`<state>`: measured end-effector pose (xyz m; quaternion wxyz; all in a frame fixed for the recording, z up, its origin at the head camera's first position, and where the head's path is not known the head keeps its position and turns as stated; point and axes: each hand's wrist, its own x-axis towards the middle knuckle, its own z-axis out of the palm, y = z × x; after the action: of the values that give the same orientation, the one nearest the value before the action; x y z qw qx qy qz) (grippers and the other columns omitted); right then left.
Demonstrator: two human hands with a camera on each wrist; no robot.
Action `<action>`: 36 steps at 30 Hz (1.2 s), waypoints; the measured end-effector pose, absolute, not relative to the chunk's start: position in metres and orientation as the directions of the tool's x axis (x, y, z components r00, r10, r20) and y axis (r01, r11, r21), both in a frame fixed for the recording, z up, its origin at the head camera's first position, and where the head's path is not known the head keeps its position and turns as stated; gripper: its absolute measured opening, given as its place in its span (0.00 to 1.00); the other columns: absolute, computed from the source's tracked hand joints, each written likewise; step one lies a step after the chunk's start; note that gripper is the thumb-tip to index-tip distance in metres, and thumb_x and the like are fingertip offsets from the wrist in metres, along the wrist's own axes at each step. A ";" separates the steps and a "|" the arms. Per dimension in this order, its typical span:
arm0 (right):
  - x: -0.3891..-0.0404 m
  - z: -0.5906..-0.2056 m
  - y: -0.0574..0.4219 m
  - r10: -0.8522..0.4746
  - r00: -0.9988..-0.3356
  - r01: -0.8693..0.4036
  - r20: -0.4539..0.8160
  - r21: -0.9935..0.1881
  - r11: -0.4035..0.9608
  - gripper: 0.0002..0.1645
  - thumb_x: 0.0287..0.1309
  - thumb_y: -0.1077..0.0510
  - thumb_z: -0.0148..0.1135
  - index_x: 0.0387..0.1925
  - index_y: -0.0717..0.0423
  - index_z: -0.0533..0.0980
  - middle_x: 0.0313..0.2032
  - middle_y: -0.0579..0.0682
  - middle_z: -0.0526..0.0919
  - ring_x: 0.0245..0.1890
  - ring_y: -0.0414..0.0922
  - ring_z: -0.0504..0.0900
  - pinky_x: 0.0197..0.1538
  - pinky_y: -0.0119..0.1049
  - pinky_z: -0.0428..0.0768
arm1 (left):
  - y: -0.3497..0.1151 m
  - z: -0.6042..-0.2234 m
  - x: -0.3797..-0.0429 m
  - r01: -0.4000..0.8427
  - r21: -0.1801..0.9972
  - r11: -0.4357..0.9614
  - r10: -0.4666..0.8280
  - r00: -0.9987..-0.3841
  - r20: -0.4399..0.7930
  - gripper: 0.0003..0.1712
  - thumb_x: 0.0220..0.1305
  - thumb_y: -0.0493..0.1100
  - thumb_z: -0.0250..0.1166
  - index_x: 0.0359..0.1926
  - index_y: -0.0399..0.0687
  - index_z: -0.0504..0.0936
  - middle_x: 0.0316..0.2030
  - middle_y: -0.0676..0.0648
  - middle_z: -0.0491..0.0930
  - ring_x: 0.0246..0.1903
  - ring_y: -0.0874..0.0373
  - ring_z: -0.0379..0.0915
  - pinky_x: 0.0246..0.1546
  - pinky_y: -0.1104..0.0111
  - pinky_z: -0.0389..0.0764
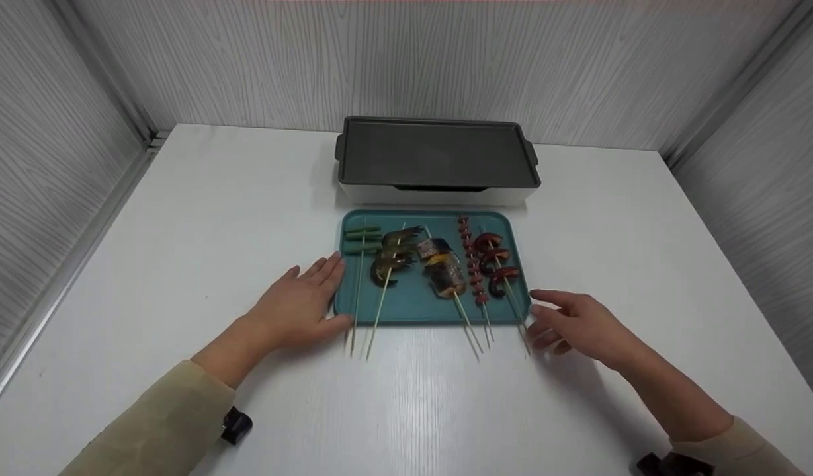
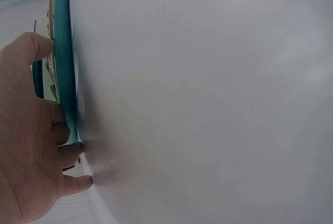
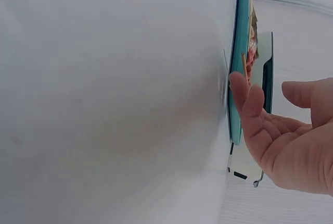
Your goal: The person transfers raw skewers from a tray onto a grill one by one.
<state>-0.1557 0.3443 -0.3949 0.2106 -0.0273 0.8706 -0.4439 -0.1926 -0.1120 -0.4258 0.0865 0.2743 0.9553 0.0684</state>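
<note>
At mid-table (image 1: 148,264): tray (image 1: 413,307) of skewers (image 1: 447,271), grill (image 1: 439,155) at twelve o'clock.
Left hand (image 1: 300,307), near the tray's nine o'clock, lies along its side, fingers straight, thumb spread; right hand (image 1: 581,324), at four, is loosely bent, pinching nothing visible, contact unclear. Placement appears consistent with bracing the tray from both sides. Skewer ends overhang at six, presumably to be within reach.

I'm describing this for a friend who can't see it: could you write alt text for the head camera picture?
A person's left hand and right hand are at opposite sides of a teal tray bearing five skewers of food, on a white table. Just beyond the tray stands a dark-topped grill.
</note>
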 end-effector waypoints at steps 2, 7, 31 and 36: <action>-0.154 -0.396 0.342 -0.239 -0.905 0.155 -0.353 -0.795 0.586 0.42 0.78 0.45 0.60 0.80 0.64 0.62 0.46 0.58 0.90 0.40 0.51 0.90 0.41 0.41 0.87 | -0.112 -0.426 -0.193 0.511 0.181 0.841 0.535 -0.835 -0.127 0.54 0.75 0.69 0.50 0.82 0.31 0.52 0.83 0.36 0.50 0.81 0.40 0.50 0.75 0.38 0.58; -0.152 -0.400 0.336 -0.226 -0.899 0.197 -0.375 -0.808 0.556 0.45 0.75 0.46 0.64 0.81 0.63 0.59 0.46 0.58 0.89 0.39 0.50 0.88 0.41 0.42 0.87 | -0.111 -0.427 -0.192 0.509 0.193 0.839 0.534 -0.837 -0.116 0.55 0.74 0.69 0.50 0.82 0.31 0.51 0.83 0.36 0.50 0.81 0.39 0.51 0.74 0.37 0.58; -0.154 -0.402 0.332 -0.237 -0.831 0.401 -0.504 -0.837 0.372 0.24 0.72 0.54 0.69 0.59 0.68 0.80 0.43 0.53 0.87 0.41 0.44 0.83 0.45 0.35 0.84 | -0.111 -0.423 -0.193 0.496 0.187 0.848 0.524 -0.839 -0.149 0.55 0.75 0.69 0.50 0.83 0.33 0.49 0.83 0.37 0.48 0.81 0.41 0.48 0.75 0.38 0.57; -0.153 -0.403 0.331 -0.235 -0.830 0.407 -0.506 -0.837 0.366 0.23 0.72 0.55 0.68 0.59 0.67 0.81 0.44 0.54 0.87 0.42 0.45 0.83 0.46 0.35 0.85 | -0.110 -0.422 -0.193 0.496 0.189 0.847 0.525 -0.836 -0.158 0.55 0.74 0.68 0.50 0.83 0.32 0.49 0.83 0.37 0.48 0.81 0.41 0.48 0.75 0.38 0.57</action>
<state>-0.1529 0.3314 -0.4031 0.2861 0.0555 0.7752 -0.5605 -0.1927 -0.1103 -0.4222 0.1023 0.2671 0.9556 0.0705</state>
